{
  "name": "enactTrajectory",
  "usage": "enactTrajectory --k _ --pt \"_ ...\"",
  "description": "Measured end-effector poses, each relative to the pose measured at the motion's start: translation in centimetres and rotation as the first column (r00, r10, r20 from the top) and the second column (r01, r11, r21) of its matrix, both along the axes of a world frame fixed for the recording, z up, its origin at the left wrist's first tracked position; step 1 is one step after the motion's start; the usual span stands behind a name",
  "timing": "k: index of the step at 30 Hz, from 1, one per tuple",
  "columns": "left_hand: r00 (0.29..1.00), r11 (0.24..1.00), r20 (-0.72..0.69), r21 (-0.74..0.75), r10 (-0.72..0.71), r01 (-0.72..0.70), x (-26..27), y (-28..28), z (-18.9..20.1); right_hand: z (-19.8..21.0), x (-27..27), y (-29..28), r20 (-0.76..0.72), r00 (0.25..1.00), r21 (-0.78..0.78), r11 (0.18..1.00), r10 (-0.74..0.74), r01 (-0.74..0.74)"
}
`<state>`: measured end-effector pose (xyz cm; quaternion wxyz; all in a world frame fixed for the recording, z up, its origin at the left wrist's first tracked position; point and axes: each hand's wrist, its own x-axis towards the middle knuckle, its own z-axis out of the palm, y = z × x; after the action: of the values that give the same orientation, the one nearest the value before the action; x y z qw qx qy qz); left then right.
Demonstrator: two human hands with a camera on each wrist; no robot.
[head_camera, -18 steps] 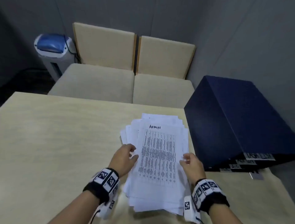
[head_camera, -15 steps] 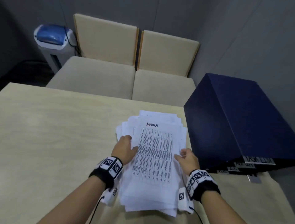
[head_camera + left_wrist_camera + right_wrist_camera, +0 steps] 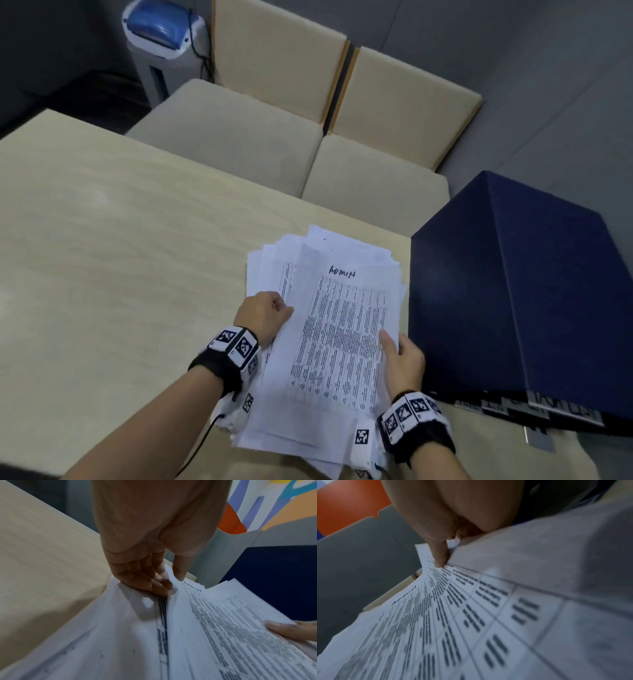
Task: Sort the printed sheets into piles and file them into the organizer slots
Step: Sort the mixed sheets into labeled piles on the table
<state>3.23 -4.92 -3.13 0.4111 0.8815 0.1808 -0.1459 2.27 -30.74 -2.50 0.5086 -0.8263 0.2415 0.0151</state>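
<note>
A loose stack of printed sheets (image 3: 329, 335) sits at the near right of the table, its top sheet a table of small print headed "ADMIN" in pen. My left hand (image 3: 265, 313) grips the stack's left edge, thumb on top and fingers (image 3: 150, 582) curled beneath the sheets (image 3: 223, 628). My right hand (image 3: 400, 356) holds the right edge, its thumb (image 3: 439, 555) pressed on the top sheet (image 3: 453, 615); the other fingers are hidden under the paper. The dark blue organizer (image 3: 520, 291) stands just right of the stack, with white labels (image 3: 555, 409) along its near lower edge.
The pale wood table (image 3: 120, 257) stretches bare to the left. Two beige cushioned chairs (image 3: 274, 137) stand behind its far edge, and a white and blue machine (image 3: 161, 44) stands on the floor at the back left. A grey wall rises behind the organizer.
Both hands have closed in on the stack's edges; the right thumb has slid onto the top sheet and the sheets sit tilted a little to the right. The head view has dipped closer.
</note>
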Motion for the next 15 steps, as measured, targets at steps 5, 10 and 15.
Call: enactTrajectory --k 5,10,15 --pt "1.0 0.998 0.017 0.054 0.01 -0.011 0.2 1.2 -0.1 -0.9 -1.9 -0.8 -0.027 0.995 0.108 0.99 -0.093 0.095" --pt "1.0 0.987 0.011 0.157 -0.025 0.023 0.7 2.1 -0.3 1.0 -2.0 -1.0 0.03 0.983 0.211 0.962 -0.183 0.173" --pt "0.979 0.883 0.044 0.441 -0.199 0.16 0.3 2.0 0.9 -0.3 -2.0 -0.5 -0.031 0.982 0.252 0.95 -0.185 0.186"
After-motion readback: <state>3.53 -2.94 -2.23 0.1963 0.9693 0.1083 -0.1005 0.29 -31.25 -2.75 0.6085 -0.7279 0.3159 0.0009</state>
